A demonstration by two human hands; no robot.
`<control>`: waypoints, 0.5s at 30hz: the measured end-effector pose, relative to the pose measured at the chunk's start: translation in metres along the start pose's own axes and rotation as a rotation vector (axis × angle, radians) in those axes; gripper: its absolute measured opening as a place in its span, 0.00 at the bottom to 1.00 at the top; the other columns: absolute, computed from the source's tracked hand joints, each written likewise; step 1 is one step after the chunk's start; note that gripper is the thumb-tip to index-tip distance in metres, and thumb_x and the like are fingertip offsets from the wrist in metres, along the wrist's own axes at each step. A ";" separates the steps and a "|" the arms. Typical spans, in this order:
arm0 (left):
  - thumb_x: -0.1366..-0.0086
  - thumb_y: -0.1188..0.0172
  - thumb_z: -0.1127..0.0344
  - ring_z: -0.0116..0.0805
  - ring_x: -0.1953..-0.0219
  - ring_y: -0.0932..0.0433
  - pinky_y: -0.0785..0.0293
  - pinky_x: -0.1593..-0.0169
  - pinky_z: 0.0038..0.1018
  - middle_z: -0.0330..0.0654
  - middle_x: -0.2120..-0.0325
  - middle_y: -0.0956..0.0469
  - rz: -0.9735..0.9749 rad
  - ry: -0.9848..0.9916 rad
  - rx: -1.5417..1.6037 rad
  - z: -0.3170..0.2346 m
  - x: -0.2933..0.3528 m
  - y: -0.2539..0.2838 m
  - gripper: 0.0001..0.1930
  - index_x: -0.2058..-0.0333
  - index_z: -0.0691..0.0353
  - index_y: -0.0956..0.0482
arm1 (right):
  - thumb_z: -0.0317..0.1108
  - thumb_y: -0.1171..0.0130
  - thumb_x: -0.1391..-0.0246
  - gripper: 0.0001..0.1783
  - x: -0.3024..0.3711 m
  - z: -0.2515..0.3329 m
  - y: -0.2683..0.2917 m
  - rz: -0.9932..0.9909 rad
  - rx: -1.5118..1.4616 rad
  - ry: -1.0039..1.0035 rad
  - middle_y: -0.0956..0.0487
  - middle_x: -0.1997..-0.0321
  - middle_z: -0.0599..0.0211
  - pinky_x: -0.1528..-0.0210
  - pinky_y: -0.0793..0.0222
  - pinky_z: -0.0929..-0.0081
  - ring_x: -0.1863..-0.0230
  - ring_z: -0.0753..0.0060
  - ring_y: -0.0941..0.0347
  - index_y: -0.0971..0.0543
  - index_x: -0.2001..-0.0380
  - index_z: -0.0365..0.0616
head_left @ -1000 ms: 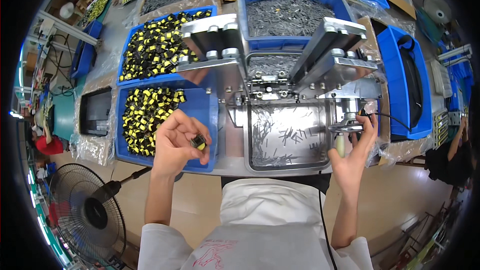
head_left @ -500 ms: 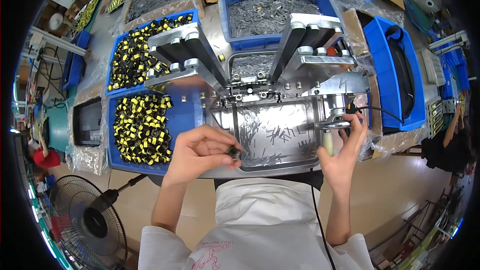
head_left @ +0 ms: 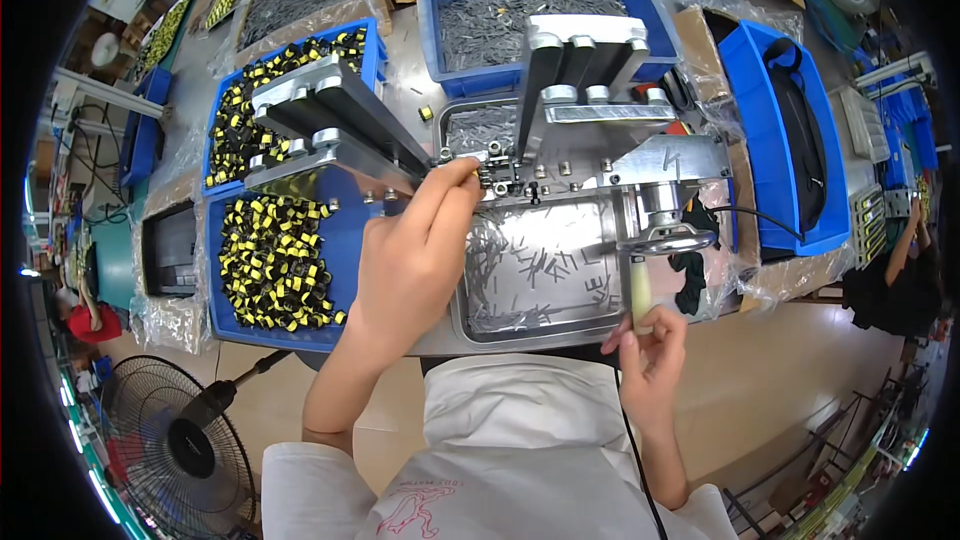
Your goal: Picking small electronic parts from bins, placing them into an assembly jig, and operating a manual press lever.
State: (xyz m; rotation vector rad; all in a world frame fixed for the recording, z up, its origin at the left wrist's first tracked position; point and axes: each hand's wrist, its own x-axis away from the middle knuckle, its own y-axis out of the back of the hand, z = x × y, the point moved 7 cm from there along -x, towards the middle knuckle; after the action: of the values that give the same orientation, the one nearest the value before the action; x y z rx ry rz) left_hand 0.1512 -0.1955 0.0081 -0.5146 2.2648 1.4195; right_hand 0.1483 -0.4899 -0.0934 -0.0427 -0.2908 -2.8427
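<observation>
My left hand (head_left: 415, 255) reaches to the metal fixture (head_left: 500, 175) in the middle of the bench press-like device. Its fingertips are pinched at the fixture's left side, and what they hold is hidden by the fingers. My right hand (head_left: 655, 365) is closed around the lower end of a cream handle (head_left: 641, 290), which hangs from a round metal handwheel (head_left: 668, 239). Below the fixture lies a metal tray (head_left: 545, 325) with scattered thin grey strips (head_left: 540, 265). Two slanted metal feed racks (head_left: 595, 60) with dark bars rise beyond it.
Left of me, blue bins (head_left: 345, 325) hold many small black-and-yellow parts (head_left: 275, 265). A blue bin (head_left: 435, 50) of grey strips stands at the back. Right, another blue bin (head_left: 770, 225) holds a black bag (head_left: 800, 145). A floor fan (head_left: 190, 445) stands lower left.
My left hand has moved forward from near the tray with a small dark part and now meets the fixture. My right hand has dropped from beside the handwheel to the handle's lower end.
</observation>
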 end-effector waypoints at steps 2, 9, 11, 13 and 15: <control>0.36 0.31 0.81 0.45 0.68 0.14 0.19 0.68 0.32 0.48 0.55 0.14 0.051 0.067 -0.046 0.002 -0.003 -0.005 0.08 0.59 0.69 0.17 | 0.18 0.40 0.38 0.18 0.000 0.002 -0.001 0.026 -0.066 -0.005 0.24 0.58 0.60 0.54 0.19 0.72 0.63 0.69 0.19 0.30 0.46 0.35; 0.33 0.32 0.78 0.51 0.66 0.14 0.19 0.63 0.37 0.47 0.58 0.16 0.082 0.156 -0.034 0.002 -0.007 -0.011 0.06 0.59 0.68 0.17 | 0.27 0.45 0.28 0.07 -0.008 0.016 -0.001 0.127 0.049 0.126 0.28 0.61 0.61 0.65 0.24 0.75 0.67 0.72 0.22 0.26 0.55 0.32; 0.33 0.32 0.77 0.50 0.66 0.14 0.19 0.64 0.37 0.46 0.59 0.16 0.081 0.157 -0.045 0.003 -0.004 -0.012 0.06 0.59 0.68 0.17 | 0.29 0.44 0.28 0.08 -0.009 0.020 0.004 0.108 -0.023 0.084 0.28 0.62 0.61 0.66 0.25 0.76 0.68 0.73 0.23 0.25 0.56 0.32; 0.33 0.32 0.77 0.49 0.67 0.14 0.19 0.65 0.36 0.46 0.59 0.16 0.078 0.143 -0.053 0.003 -0.005 -0.012 0.06 0.59 0.67 0.17 | 0.21 0.40 0.39 0.04 -0.010 0.030 0.022 0.002 0.133 0.162 0.27 0.65 0.60 0.69 0.31 0.74 0.71 0.70 0.26 0.23 0.61 0.34; 0.33 0.32 0.77 0.48 0.67 0.14 0.19 0.65 0.36 0.46 0.58 0.16 0.077 0.136 -0.067 0.003 -0.003 -0.010 0.06 0.58 0.67 0.17 | 0.21 0.40 0.40 0.03 -0.018 0.035 0.038 -0.077 0.277 0.217 0.27 0.65 0.60 0.68 0.32 0.73 0.71 0.69 0.27 0.22 0.62 0.35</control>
State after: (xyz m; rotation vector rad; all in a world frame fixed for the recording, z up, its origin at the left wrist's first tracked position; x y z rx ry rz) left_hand 0.1592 -0.1967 0.0009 -0.5660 2.3728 1.5456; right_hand 0.1759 -0.5132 -0.0526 0.3377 -0.6445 -2.8206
